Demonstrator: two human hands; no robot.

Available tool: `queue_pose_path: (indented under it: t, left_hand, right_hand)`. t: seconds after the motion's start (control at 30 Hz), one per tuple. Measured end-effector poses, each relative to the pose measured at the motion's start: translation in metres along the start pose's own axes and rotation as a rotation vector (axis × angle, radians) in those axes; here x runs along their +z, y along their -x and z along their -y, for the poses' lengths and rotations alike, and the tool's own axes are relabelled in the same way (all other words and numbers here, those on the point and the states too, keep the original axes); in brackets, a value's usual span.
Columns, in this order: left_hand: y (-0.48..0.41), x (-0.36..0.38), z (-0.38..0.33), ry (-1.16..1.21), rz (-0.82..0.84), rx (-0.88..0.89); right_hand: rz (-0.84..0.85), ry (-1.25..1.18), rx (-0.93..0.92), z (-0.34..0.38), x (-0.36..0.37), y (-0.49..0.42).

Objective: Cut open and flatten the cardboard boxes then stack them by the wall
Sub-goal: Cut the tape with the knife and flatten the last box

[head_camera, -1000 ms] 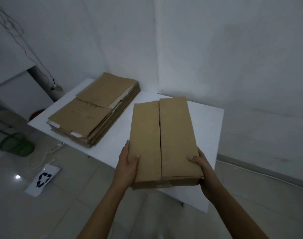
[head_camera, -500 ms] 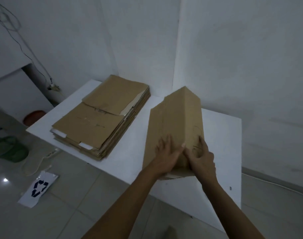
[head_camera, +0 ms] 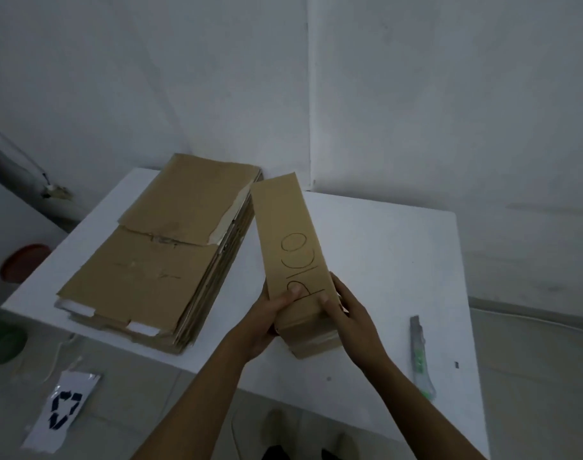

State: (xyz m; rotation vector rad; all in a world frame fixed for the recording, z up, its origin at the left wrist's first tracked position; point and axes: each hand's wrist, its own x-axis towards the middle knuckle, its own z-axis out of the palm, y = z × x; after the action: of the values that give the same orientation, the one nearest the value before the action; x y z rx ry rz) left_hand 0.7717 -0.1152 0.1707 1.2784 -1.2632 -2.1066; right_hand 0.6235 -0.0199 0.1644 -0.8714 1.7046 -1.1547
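Note:
A long, unflattened brown cardboard box with "PICO" handwritten on its upper face stands on the white table, its narrow side up. My left hand grips its near left edge, thumb on the top face. My right hand holds the near right edge, fingers curled round it. A thick stack of flattened cardboard boxes lies on the table's left half, reaching back to the wall. A utility knife with a green and grey handle lies on the table to the right of my right hand.
White walls meet in a corner behind the table. On the floor at the left lie a white sheet with a recycling symbol, a green basket and a red round thing. My feet show below the table's near edge.
I have turned the box from its wide seamed face onto its side, so the narrow face marked PICO is up. Both hands shifted to its near end. The knife came into view.

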Motion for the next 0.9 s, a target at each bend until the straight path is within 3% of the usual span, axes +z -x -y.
queue_pose_path:
  t: [0.1, 0.17, 0.23, 0.3, 0.4, 0.53, 0.67, 0.77, 0.83, 0.9]
  left_hand:
    - [-0.012, -0.001, -0.010, -0.037, 0.045, 0.000]
    - [-0.021, 0.001, -0.011, -0.042, 0.052, -0.004]
    - [-0.027, 0.001, -0.011, -0.028, 0.055, 0.001]
    - [-0.030, 0.000, -0.008, -0.016, 0.064, 0.017]
    - [-0.033, -0.004, -0.004, -0.005, 0.078, 0.042]
    - [-0.034, -0.004, -0.002, -0.014, 0.071, 0.058]
    - [-0.032, -0.005, -0.004, -0.008, 0.061, 0.050]
    - [-0.030, -0.005, -0.004, 0.017, 0.064, 0.046]
    - [-0.029, -0.007, -0.005, 0.038, 0.078, 0.027]
    - [-0.027, -0.010, -0.006, 0.074, 0.084, 0.005]
  right_hand:
    - [-0.074, -0.003, -0.028, -0.006, -0.001, -0.008]
    - [-0.249, 0.004, -0.019, -0.021, -0.012, -0.012]
    - [-0.500, 0.095, 0.105, -0.051, -0.032, -0.013]
    - [-0.617, 0.301, 0.345, -0.084, -0.056, -0.009]
    - [-0.473, 0.494, 0.619, -0.120, -0.076, -0.002]
    - [-0.401, 0.578, 0.558, -0.142, -0.086, -0.007]
    - [-0.348, 0.381, 0.496, -0.122, -0.087, -0.028]
    - [-0.326, -0.007, 0.349, -0.069, -0.071, -0.047]
    - [-0.214, -0.216, 0.252, -0.027, -0.059, -0.058]
    - [-0.053, -0.235, 0.178, 0.010, -0.048, -0.066]
